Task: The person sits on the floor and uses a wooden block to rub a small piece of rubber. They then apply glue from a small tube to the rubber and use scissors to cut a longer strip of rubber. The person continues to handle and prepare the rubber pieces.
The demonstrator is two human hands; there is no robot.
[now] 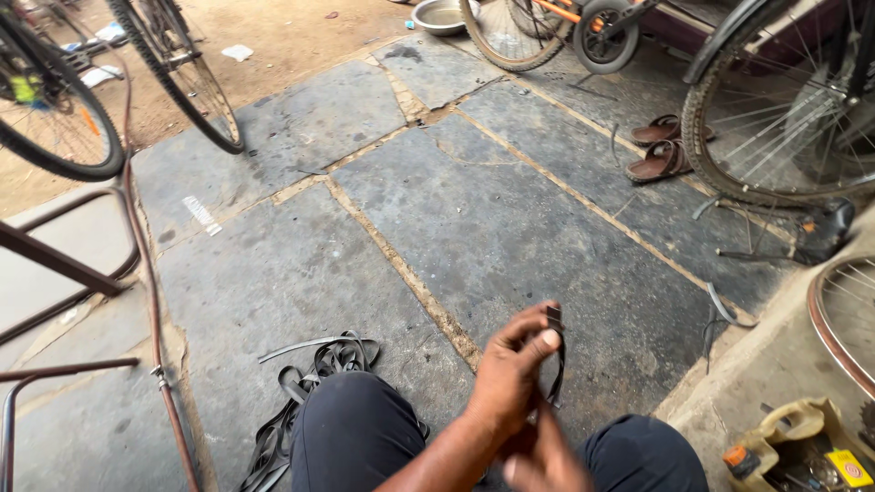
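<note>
Floor (510,228): large grey stone slabs, rough and stained, with sandy joints; bare earth beyond at far left.
Bicycle wheels (784,109): spoked, black tyres, standing at far left, far centre and right; a bare rim lies at the near right edge.
Knees (355,433): dark trousers, near centre, the seated person's own.
Loose rubber strips (301,383): flat, black, limp bands heaped on the floor at near left, beside the left knee.
Sandals (661,146): brown pair, far right, beside the right wheel.
Left hand (515,369): raised, thumb and fingers pinching the upper end of the rubber strip.
Right hand (542,460): low, blurred, partly cut off; grip cannot be told.
Rubber strip (556,360): narrow, black, flexible, hanging between the hands over the near centre floor.
Progress: judged early to middle; one strip is in hand, the heap lies untouched.
</note>
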